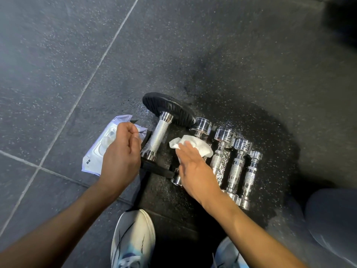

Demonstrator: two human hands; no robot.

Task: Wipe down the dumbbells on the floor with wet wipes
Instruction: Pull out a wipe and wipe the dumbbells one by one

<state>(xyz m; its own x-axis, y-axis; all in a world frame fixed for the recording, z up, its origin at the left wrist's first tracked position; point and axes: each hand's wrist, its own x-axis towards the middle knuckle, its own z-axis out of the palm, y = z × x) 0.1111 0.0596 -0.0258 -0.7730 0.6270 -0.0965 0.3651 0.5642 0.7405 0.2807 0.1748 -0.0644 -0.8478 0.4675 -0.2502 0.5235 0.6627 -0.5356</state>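
- Black-plated dumbbell [158, 133] lies on the dark speckled floor [58, 55] near centre.
- Four chrome dumbbells [222, 153] lie side by side with it, running toward 3 o'clock.
- Right hand [195, 169]: fingers straight and close together, pressing a white wet wipe [193, 146] onto the handle of the chrome dumbbell nearest the black-plated one.
- Wipes pack [98, 149] lies flat at 9 o'clock of the black-plated dumbbell, just beside it.
- Left hand [120, 153]: over the pack, fingers curled, thumb by forefinger — whether they pinch anything cannot be told.
- White shoe [133, 238] at 6 o'clock, toe toward the dumbbells.
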